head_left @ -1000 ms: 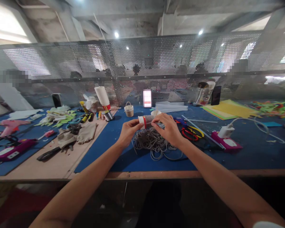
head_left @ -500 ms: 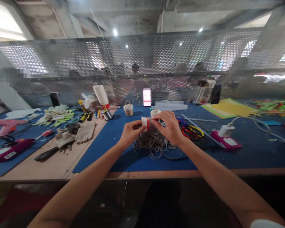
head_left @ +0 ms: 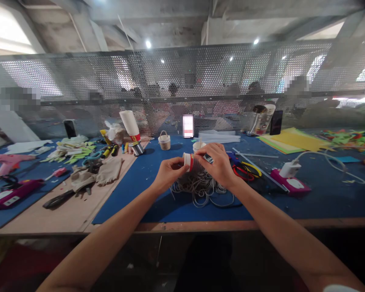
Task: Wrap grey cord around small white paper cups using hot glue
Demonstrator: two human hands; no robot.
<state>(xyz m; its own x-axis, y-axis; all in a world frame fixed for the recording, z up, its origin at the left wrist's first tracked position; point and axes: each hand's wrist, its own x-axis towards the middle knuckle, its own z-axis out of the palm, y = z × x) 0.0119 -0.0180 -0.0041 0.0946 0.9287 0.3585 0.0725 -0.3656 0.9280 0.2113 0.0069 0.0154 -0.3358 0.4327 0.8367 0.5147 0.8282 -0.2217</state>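
Note:
A small white paper cup (head_left: 187, 159) with a red band is tipped on its side in my left hand (head_left: 169, 173), whose thumb and fingers close around it. My right hand (head_left: 216, 162) is at the cup's red-banded end, thumb and forefinger pinched together; what lies between them is too small to make out. Beneath both hands spreads a loose, tangled heap of grey cord (head_left: 200, 190) on the blue mat. Just behind my right hand stands another white cup (head_left: 198, 146) with a thin stick in it, partly covered by the hand.
A small handled basket (head_left: 164, 141) and a lit phone (head_left: 187, 126) stand farther back. Left are stacked paper cups (head_left: 129, 123), gloves (head_left: 109, 171) and a pink glue gun (head_left: 10, 162). Right are scissors (head_left: 246, 170), a purple power strip (head_left: 290, 183) and coloured sheets (head_left: 288, 140).
The cup has shifted slightly to the right and down, with my left hand following. My right hand keeps its pinch at the cup's edge, almost in place.

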